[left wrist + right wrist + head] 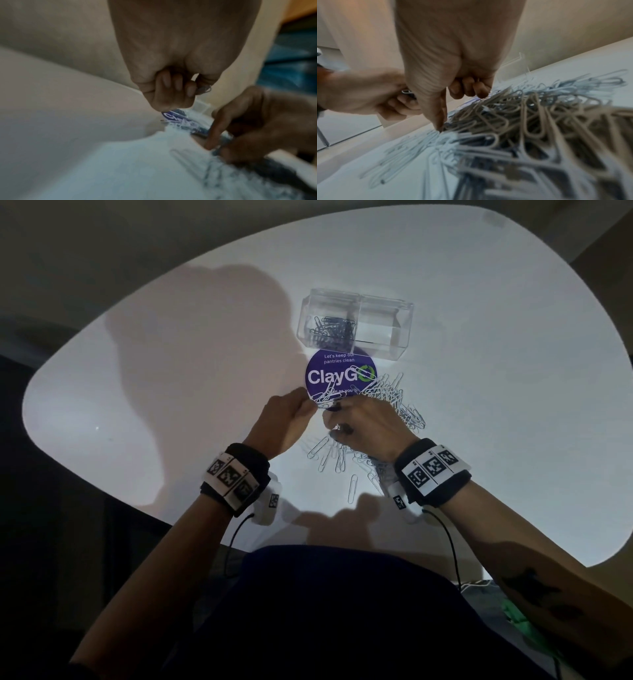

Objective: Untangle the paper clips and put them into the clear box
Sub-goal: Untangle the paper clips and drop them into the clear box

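A clear box (404,337) stands on the white table (205,371), with several paper clips in its left compartment (330,328). A tangled pile of silver paper clips (390,395) (522,115) lies in front of it, partly under my right hand. My left hand (310,407) (197,88) has its fingers curled and pinches one paper clip (205,88) (406,92) above the table. My right hand (337,414) (440,127) has thumb and index finger together, tips down on a clip at the pile's edge, its other fingers curled.
A round purple ClayGo sticker (329,368) (171,116) lies flat between the box and my hands, with clips across its lower edge. Several loose clips (329,455) are spread on the table near my wrists. The table edge runs close to my body.
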{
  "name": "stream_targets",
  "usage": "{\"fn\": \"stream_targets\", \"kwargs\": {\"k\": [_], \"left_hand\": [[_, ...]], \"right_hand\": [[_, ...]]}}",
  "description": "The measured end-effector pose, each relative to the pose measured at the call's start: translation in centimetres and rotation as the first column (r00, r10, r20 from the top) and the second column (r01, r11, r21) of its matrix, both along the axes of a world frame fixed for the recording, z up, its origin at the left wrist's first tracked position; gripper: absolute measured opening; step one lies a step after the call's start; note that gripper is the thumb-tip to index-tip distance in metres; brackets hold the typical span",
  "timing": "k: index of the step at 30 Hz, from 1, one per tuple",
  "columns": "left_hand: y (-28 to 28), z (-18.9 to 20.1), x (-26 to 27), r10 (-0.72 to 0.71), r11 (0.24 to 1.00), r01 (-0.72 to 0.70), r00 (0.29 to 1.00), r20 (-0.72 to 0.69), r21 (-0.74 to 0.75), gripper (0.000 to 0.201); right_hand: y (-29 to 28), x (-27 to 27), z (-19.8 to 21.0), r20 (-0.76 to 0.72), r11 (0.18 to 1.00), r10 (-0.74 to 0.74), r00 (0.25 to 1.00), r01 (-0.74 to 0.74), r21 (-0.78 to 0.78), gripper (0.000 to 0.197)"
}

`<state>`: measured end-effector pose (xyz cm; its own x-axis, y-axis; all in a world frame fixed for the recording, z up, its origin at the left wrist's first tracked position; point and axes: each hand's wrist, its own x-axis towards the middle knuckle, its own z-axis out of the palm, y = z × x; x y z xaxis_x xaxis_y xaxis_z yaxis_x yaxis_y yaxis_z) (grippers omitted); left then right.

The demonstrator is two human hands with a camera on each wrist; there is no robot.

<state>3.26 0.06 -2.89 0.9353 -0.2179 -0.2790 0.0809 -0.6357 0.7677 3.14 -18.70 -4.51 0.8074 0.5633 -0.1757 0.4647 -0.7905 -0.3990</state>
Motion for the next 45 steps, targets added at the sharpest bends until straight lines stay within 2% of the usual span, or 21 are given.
{"fn": "stream_targets", "kwargs": {"k": [3, 7, 9, 12, 15, 18, 22, 24, 25, 27, 28, 29, 31, 32, 33, 35, 36, 37, 40, 42, 45], "left_hand": [[0.0, 0.7, 0.0, 0.135, 0.978, -0.151, 0.984, -0.113, -0.146, 0.021], [0.3, 0.8, 0.1, 0.204, 0.919, -0.286, 0.933, -0.295, -0.271, 0.019], [0.5, 1.1, 0.2, 0.175, 0.914, -0.281, 0.925, -0.338, -0.294, 0.012], [0.3, 1.1, 0.3, 0.131, 0.922, -0.246, 0.926, -0.354, -0.300, 0.003], [-0.1, 0.7, 0.7, 0.083, 0.937, -0.216, 0.902, -0.423, -0.276, 0.015], [-0.7, 0.8, 1.2, 0.008, 0.943, -0.173, 0.865, -0.502, -0.284, 0.033], [-2.2, 1.3, 1.9, -0.013, 0.952, -0.151, 0.849, -0.528, -0.265, 0.022], [-3.2, 1.1, 2.3, 0.028, 0.968, -0.142, 0.881, -0.472, -0.208, 0.036], [-3.7, 0.9, 2.4, 0.025, 0.982, -0.095, 0.922, -0.387, -0.161, 0.043], [-4.4, 0.8, 2.4, -0.078, 0.997, 0.076, 0.986, -0.148, -0.016, 0.049], [-4.7, 0.8, 2.4, -0.165, 0.983, 0.167, 0.986, -0.029, 0.076, 0.048], [-4.9, 0.7, 2.4, -0.255, 0.956, 0.240, 0.964, 0.073, 0.169, 0.043], [-5.5, 0.5, 2.4, -0.386, 0.897, 0.323, 0.905, 0.178, 0.301, 0.025], [-6.0, 0.4, 2.2, -0.436, 0.869, 0.353, 0.878, 0.199, 0.347, 0.024], [-6.4, 0.2, 2.1, -0.490, 0.835, 0.388, 0.847, 0.206, 0.389, 0.033], [-7.3, -0.4, 1.8, -0.578, 0.760, 0.451, 0.799, 0.168, 0.468, 0.052], [-7.6, -0.5, 1.7, -0.591, 0.740, 0.455, 0.792, 0.154, 0.495, 0.055], [-7.8, -0.6, 1.7, -0.584, 0.740, 0.442, 0.796, 0.158, 0.506, 0.051], [-7.6, -0.3, 1.8, -0.500, 0.817, 0.370, 0.836, 0.225, 0.442, 0.014], [-6.8, -0.2, 2.1, -0.453, 0.835, 0.330, 0.866, 0.212, 0.440, 0.012], [-5.6, 0.2, 2.6, -0.436, 0.797, 0.283, 0.881, 0.185, 0.534, 0.015]], "right_hand": [[0.5, 0.5, 0.0, -0.019, 0.999, -0.041, 0.999, 0.041, 0.012, 0.019], [1.4, 0.7, 0.0, -0.088, 0.995, -0.085, 0.992, 0.089, 0.043, 0.013], [1.5, 0.4, 0.1, -0.156, 0.975, -0.134, 0.979, 0.158, 0.156, 0.015], [1.1, -0.3, 0.7, -0.289, 0.897, -0.203, 0.936, 0.296, 0.328, 0.017], [0.2, -0.6, 1.1, -0.401, 0.849, -0.257, 0.879, 0.404, 0.340, 0.005], [-1.2, -0.8, 1.5, -0.481, 0.816, -0.296, 0.825, 0.480, 0.322, 0.015], [-3.3, -1.2, 2.7, -0.591, 0.661, -0.380, 0.712, 0.656, 0.365, 0.027], [-4.3, -1.3, 3.3, -0.594, 0.605, -0.431, 0.679, 0.706, 0.368, 0.033], [-5.0, -1.3, 3.3, -0.577, 0.586, -0.470, 0.669, 0.725, 0.363, 0.036], [-6.4, -1.2, 3.1, -0.516, 0.544, -0.569, 0.640, 0.764, 0.348, 0.042], [-7.3, -1.1, 2.8, -0.455, 0.548, -0.620, 0.640, 0.767, 0.333, 0.043], [-8.1, -0.9, 2.6, -0.374, 0.586, -0.655, 0.657, 0.754, 0.298, 0.040], [-9.3, -0.8, 2.1, -0.216, 0.694, -0.667, 0.713, 0.700, 0.171, 0.023], [-9.6, -0.9, 1.8, -0.174, 0.729, -0.658, 0.733, 0.677, 0.097, 0.013], [-9.7, -1.1, 1.8, -0.154, 0.754, -0.644, 0.749, 0.656, 0.035, 0.013], [-9.4, -1.5, 1.3, -0.161, 0.800, -0.596, 0.786, 0.599, -0.037, 0.025], [-9.1, -1.6, 1.1, -0.171, 0.811, -0.580, 0.796, 0.584, -0.035, 0.026], [-8.8, -1.7, 0.9, -0.184, 0.814, -0.573, 0.799, 0.580, -0.021, 0.023], [-8.5, -1.4, 0.5, -0.153, 0.804, -0.585, 0.797, 0.594, 0.020, 0.008], [-8.6, -1.2, 0.3, -0.136, 0.801, -0.588, 0.798, 0.598, 0.044, 0.008], [-8.5, -1.0, 0.3, -0.093, 0.789, -0.596, 0.798, 0.603, 0.120, 0.008]]}}
